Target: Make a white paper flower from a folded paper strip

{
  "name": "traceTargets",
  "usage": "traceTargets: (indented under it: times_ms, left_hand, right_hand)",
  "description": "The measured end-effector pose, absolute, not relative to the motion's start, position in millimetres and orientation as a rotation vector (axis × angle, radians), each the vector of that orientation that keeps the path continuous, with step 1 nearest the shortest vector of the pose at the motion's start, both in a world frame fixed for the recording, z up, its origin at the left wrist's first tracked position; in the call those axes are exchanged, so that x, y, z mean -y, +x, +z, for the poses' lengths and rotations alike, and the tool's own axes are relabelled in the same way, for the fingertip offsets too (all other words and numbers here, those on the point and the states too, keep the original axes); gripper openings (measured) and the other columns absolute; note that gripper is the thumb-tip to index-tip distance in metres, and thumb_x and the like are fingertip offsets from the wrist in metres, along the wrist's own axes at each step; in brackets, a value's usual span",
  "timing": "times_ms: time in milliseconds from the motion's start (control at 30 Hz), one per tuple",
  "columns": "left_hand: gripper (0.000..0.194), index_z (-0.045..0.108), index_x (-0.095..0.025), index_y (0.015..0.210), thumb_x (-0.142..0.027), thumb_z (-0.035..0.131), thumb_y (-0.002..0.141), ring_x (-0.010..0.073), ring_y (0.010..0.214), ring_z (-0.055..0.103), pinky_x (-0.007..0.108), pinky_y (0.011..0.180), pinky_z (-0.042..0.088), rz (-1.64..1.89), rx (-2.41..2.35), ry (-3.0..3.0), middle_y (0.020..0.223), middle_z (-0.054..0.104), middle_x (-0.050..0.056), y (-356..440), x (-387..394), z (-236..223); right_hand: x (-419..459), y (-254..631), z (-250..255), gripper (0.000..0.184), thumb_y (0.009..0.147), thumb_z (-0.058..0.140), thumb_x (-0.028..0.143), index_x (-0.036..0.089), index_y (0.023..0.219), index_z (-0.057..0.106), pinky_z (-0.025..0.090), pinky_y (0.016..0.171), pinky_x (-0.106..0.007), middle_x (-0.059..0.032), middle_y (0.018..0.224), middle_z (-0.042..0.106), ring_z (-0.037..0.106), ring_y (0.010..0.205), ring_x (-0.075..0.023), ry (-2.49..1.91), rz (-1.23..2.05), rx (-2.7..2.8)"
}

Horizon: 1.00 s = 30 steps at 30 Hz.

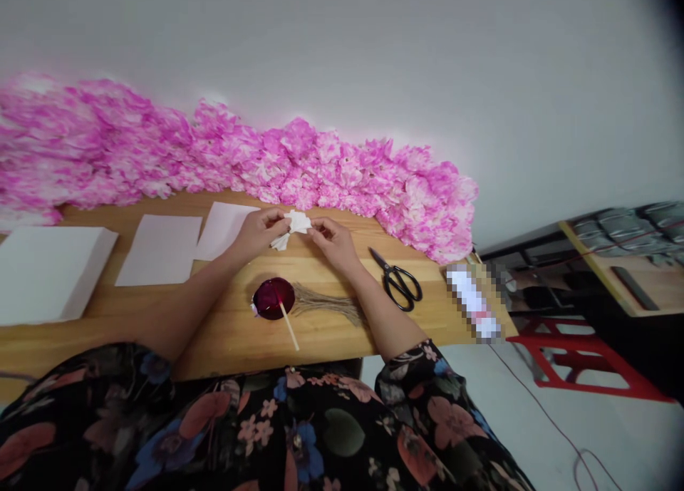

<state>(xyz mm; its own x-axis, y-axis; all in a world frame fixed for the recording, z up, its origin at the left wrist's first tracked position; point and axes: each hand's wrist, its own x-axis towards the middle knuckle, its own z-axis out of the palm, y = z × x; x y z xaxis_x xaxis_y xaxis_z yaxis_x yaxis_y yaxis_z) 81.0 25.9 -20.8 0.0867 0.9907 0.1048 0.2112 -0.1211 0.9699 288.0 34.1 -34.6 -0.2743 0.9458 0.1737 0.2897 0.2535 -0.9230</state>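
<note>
Between both hands is a small piece of crumpled white paper [298,221], held above the wooden table. My left hand [261,229] pinches its left side with closed fingers. On its right edge, my right hand [335,241] grips with thumb and fingertips. Another bit of white paper [280,242] shows just under the left fingers; whether it joins the held piece I cannot tell. Nearer to me stands a round bowl of dark red liquid [273,298] with a pale stick [289,326] leaning out of it. Thin brown strands [325,302] lie beside the bowl, partly under my right forearm.
Pink and white paper flowers [299,159] are heaped along the wall. Black-handled scissors [398,281] lie right of my right arm. White sheets [160,249] and a thick white stack [50,274] occupy the left. A blurred-out object [475,302] sits near the right edge; a red stool [588,359] stands beyond.
</note>
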Motion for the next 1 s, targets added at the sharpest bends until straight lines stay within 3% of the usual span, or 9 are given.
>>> traceTargets:
  times_ms: [333, 500, 667, 1000]
  left_hand:
    - [0.032, 0.066, -0.018, 0.082, -0.05, 0.065, 0.08, 0.0118, 0.06, 0.051, 0.023, 0.055, 0.037, 1.134, -1.182, 1.497, 0.069, 0.063, -0.001, 80.9, -27.9, -26.8]
    - [0.031, 0.066, -0.017, 0.082, -0.048, 0.064, 0.082, 0.0119, 0.059, 0.051, 0.023, 0.054, 0.037, 1.106, -1.193, 1.543, 0.07, 0.066, 0.0, 81.3, -26.8, -24.8]
    - [0.032, 0.063, -0.019, 0.077, -0.049, 0.061, 0.084, 0.0109, 0.051, 0.045, 0.023, 0.049, 0.033, 1.048, -1.194, 1.572, 0.061, 0.057, -0.002, 81.1, -24.9, -19.9]
    - [0.03, 0.063, -0.018, 0.077, -0.047, 0.061, 0.084, 0.011, 0.052, 0.048, 0.023, 0.05, 0.032, 1.058, -1.165, 1.605, 0.062, 0.059, -0.001, 80.9, -28.6, -27.9]
  right_hand:
    - [-28.9, 286.8, -25.7, 0.043, 0.085, 0.07, 0.045, 0.022, 0.121, 0.066, 0.051, 0.083, -0.031, -0.0035, 0.107, 0.076, 0.066, 0.089, -0.017, -1.101, 1.102, 1.728]
    - [-27.6, 286.5, -24.8, 0.042, 0.087, 0.067, 0.041, 0.025, 0.126, 0.063, 0.052, 0.084, -0.031, -0.0004, 0.096, 0.072, 0.066, 0.089, -0.0175, -1.104, 1.058, 1.741]
    - [-26.6, 286.6, -25.5, 0.043, 0.088, 0.067, 0.038, 0.025, 0.128, 0.06, 0.051, 0.085, -0.031, 0.0001, 0.097, 0.073, 0.066, 0.09, -0.0171, -1.09, 1.037, 1.763]
    - [-29.7, 287.5, -30.1, 0.041, 0.085, 0.073, 0.039, 0.025, 0.122, 0.06, 0.048, 0.075, -0.029, 0.0029, 0.088, 0.069, 0.064, 0.08, -0.015, -1.009, 1.083, 1.72]
